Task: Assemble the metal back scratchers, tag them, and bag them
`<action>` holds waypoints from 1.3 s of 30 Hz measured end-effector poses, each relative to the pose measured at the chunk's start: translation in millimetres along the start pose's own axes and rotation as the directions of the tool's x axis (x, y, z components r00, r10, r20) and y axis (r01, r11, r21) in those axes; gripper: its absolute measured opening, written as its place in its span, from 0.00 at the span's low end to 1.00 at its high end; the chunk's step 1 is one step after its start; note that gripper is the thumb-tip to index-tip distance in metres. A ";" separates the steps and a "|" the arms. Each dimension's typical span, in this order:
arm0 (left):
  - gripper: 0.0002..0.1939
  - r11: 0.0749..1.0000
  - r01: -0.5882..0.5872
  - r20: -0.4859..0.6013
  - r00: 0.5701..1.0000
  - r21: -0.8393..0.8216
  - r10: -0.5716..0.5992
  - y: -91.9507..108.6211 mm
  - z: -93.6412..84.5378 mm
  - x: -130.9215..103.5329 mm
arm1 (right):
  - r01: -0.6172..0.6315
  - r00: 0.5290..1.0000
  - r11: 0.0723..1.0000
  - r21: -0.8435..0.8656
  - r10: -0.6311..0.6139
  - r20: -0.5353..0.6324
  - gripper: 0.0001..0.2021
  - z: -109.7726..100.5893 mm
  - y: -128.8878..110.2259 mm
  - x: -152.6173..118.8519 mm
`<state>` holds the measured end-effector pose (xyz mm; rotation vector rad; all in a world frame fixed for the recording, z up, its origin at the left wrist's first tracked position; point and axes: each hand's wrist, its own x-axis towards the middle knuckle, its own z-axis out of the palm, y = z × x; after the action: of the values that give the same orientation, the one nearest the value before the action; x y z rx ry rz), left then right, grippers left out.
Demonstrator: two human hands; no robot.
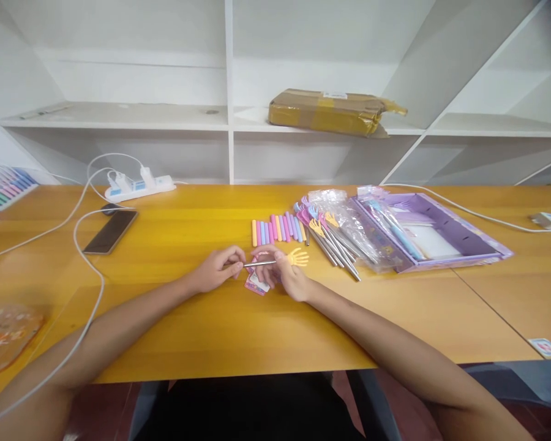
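A thin silver rod lies level between my two hands. My left hand pinches its left end. Near its right end, my right hand grips it, and a yellow hand-shaped head sticks out beyond the fingers. Under the hands, pink and white cards lie on the table, partly covered. Just behind is a row of pink, blue, purple and yellow sticks. To the right lies a pile of silver rods with coloured hand-shaped heads.
A purple tray and clear plastic bags lie at the right. At the left are a phone, a power strip and a white cable crossing my left arm. A taped box sits on the shelf.
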<state>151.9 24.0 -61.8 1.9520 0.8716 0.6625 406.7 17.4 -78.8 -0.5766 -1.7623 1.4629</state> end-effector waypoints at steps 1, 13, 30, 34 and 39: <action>0.09 1.000 -0.004 0.000 1.000 0.003 0.004 1.0 0.2 0.0 | -0.003 1.000 1.000 -0.005 0.003 0.001 0.29 1.2 0.0 -0.2; 0.10 0.998 -0.022 -0.050 0.998 0.059 0.025 7.0 4.4 0.0 | 0.010 0.999 0.998 -0.056 -0.007 0.049 0.27 15.4 -4.6 -1.2; 0.17 1.000 -0.008 -0.045 0.999 0.015 0.009 5.7 5.0 1.1 | -0.016 0.996 0.990 -0.141 0.028 0.087 0.24 16.7 -3.5 3.8; 0.17 1.000 -0.005 -0.036 0.999 -0.015 0.004 7.7 5.3 1.1 | -0.016 0.994 0.988 -0.152 0.032 0.100 0.24 16.8 -4.7 4.8; 0.20 1.000 0.017 -0.067 0.998 0.022 -0.016 4.9 6.4 2.5 | -0.003 0.994 0.959 -0.283 0.033 0.100 0.24 12.3 -11.3 6.8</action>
<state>159.7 20.9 -60.3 1.9504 0.9386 0.7145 394.3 12.1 -66.7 -0.6733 -2.0717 1.2810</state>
